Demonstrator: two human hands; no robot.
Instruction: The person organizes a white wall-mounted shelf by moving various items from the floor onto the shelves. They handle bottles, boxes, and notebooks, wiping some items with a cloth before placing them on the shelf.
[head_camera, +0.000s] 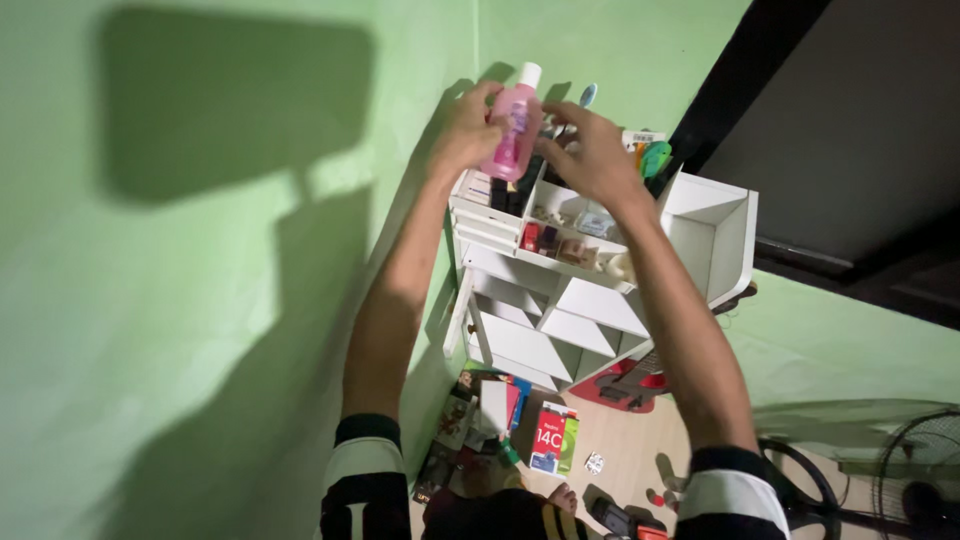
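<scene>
Item 1: striped black-and-white sleeves (365, 480), nearest the camera, both forearms raised toward the white multi-compartment shelf unit (590, 290).

Item 2: wooden floor (625, 450) below the shelf unit, carrying a red and green flat carton (553, 438), scattered small boxes and packets (478, 420) at the unit's foot, and a person's bare toes. A dark fan with a wire guard (925, 470) stands well to the right of the unit.

Item 3: white shelf unit, set against the green wall (200, 300), with slanted open compartments below and a row of small bottles and jars (565, 245) in an upper compartment.

Item 4: left hand (468, 125), above the unit's top edge, fingers closed round the pink translucent plastic bottle with white cap (516, 125), held upright.

Item 5: right hand (592, 150), just beside the bottle on its right, fingers spread and curved; whether they touch the bottle cannot be told.

Item 6: mixed upright items (650, 155) in the unit's top compartment, behind the right hand, including a green one; details too small to tell.
</scene>
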